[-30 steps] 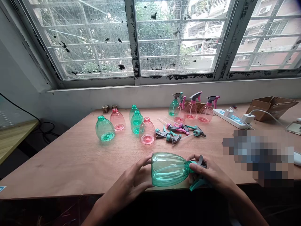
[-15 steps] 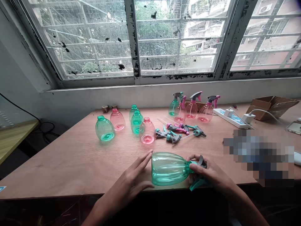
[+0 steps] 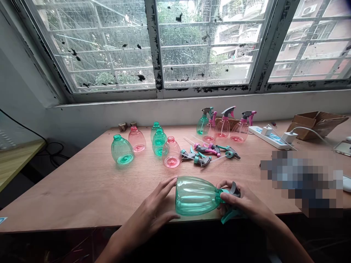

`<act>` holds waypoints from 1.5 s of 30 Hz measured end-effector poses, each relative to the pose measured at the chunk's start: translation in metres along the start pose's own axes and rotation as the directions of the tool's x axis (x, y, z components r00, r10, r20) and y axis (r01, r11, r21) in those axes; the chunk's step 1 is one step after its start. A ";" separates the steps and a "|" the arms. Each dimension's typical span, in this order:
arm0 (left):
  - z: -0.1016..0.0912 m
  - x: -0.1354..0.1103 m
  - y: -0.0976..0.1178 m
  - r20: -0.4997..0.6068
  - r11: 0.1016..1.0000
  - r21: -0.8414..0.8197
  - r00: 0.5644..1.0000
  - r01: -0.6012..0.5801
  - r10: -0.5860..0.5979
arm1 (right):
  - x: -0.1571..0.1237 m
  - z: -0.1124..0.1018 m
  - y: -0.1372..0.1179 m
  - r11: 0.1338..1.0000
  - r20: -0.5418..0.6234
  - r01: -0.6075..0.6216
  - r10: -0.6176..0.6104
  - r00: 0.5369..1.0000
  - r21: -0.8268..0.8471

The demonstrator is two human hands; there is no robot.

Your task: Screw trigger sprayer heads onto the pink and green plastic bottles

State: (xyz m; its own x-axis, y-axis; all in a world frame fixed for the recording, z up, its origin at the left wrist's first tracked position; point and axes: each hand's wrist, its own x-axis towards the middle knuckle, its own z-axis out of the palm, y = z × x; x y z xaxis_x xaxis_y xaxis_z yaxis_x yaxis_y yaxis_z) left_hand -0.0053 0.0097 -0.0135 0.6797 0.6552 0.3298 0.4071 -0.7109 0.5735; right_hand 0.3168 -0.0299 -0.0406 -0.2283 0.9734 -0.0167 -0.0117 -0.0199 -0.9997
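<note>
Held: green bottle [image 3: 196, 195], left hand [image 3: 153, 213] fingers spread round its base, right hand [image 3: 241, 202] fingers wrapped round spray head [image 3: 231, 210].
Done: four fitted bottles [image 3: 223, 126].
Left: five open bottles [image 3: 171, 153], loose heads [image 3: 203, 153].

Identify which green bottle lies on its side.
The green bottle between the left hand and right hand, at the near table edge; the other green bottles stand upright.

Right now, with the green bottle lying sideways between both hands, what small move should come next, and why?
Probably turn the spray head with the right hand, while the left hand steadies the green bottle at its base. The head sits at the bottle's neck with the right fingers around it; whether it is screwed tight cannot be seen.
</note>
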 end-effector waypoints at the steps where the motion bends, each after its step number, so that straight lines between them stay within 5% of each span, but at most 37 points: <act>1: 0.000 0.000 -0.001 -0.007 1.000 -0.005 1.000 -0.020 0.020 | 0.000 0.000 0.001 1.000 0.005 -0.003 0.003 1.000 0.003; 6: 0.000 -0.003 -0.002 -0.029 0.994 -0.068 0.996 -0.086 0.084 | -0.001 -0.003 0.005 1.000 0.001 0.002 -0.002 1.000 -0.010; 13: -0.003 0.001 0.004 0.045 0.983 -0.140 0.992 0.120 -0.115 | -0.002 -0.001 0.002 1.000 0.019 0.013 -0.013 1.000 -0.024; 20: -0.004 -0.001 0.002 0.101 0.987 -0.076 0.986 0.143 -0.135 | -0.002 -0.005 0.007 0.998 0.022 0.016 -0.015 1.000 -0.062; 30: -0.005 -0.002 0.005 0.093 0.994 -0.105 0.996 -0.010 0.020 | -0.002 -0.006 0.009 0.997 0.012 0.013 -0.012 1.000 -0.072; 39: -0.005 0.001 0.009 0.129 0.961 -0.205 0.979 0.184 -0.160 | -0.002 -0.007 0.009 0.992 0.009 0.028 -0.027 1.000 -0.120; 45: -0.003 -0.003 0.004 0.106 0.967 -0.167 0.979 0.193 -0.177 | -0.001 -0.007 0.009 0.992 0.009 0.040 -0.039 0.999 -0.118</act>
State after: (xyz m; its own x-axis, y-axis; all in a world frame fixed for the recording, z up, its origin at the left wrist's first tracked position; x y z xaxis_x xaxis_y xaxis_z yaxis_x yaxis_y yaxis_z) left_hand -0.0072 0.0053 -0.0098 0.6580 0.7395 0.1418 0.4226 -0.5185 0.7433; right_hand 0.3235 -0.0295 -0.0499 -0.2362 0.9714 0.0222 0.0943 0.0457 -0.9945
